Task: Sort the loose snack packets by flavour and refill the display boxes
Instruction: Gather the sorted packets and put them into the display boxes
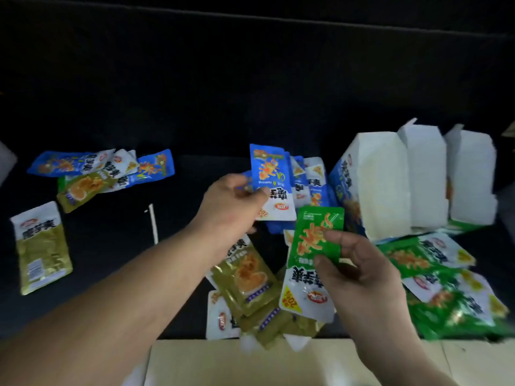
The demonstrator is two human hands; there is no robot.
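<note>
My left hand (228,201) grips a blue snack packet (269,174) by its lower left edge, holding it upright above the dark surface. My right hand (359,268) pinches a green snack packet (315,240) between thumb and fingers, just below and right of the blue one. Under my hands lies a heap of olive-gold packets (248,277). More blue packets (312,182) stand behind the held one. A pile of green packets (446,285) sits at the right. Three white display boxes (384,179) stand at the right, seen from their white backs.
A mixed cluster of blue and olive packets (103,171) lies at the far left, and a single olive packet (41,246) sits nearer the left edge. A thin white strip (153,224) lies mid-surface. A pale cardboard edge (278,363) runs along the bottom.
</note>
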